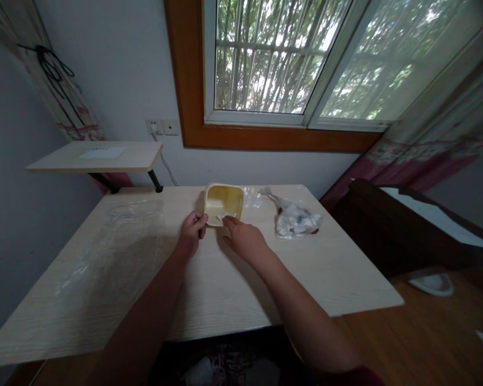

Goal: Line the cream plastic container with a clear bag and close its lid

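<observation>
I hold a squarish, pale yellow plastic container with rounded corners (pixel 229 196) near the far edge of the light wood-grain table (pixel 330 268), its open mouth tilted toward me; I can't tell whether its base touches the tabletop. Taking that container as the middle of a clock face, my left hand (pixel 191 232) comes in from 7 o'clock, thumb and fingers clamped on the near left corner. My right hand (pixel 246 240) comes in from 5 o'clock, apart from the left, its fingertips on a small, crumpled, white paper-like piece (pixel 221 217) at the container's 6 o'clock side; whether they pinch it or only press it, I can't tell. At 3 o'clock, well apart from my right hand, sits a clear plastic bag bunched around whitish contents (pixel 298 220). At 8 o'clock a large, flat, see-through plastic sheet or bag (pixel 116 236) lies on the table. At 10 o'clock a raised, pale wooden shelf on black legs (pixel 143 156) carries a white rectangular paper (pixel 102 153).
</observation>
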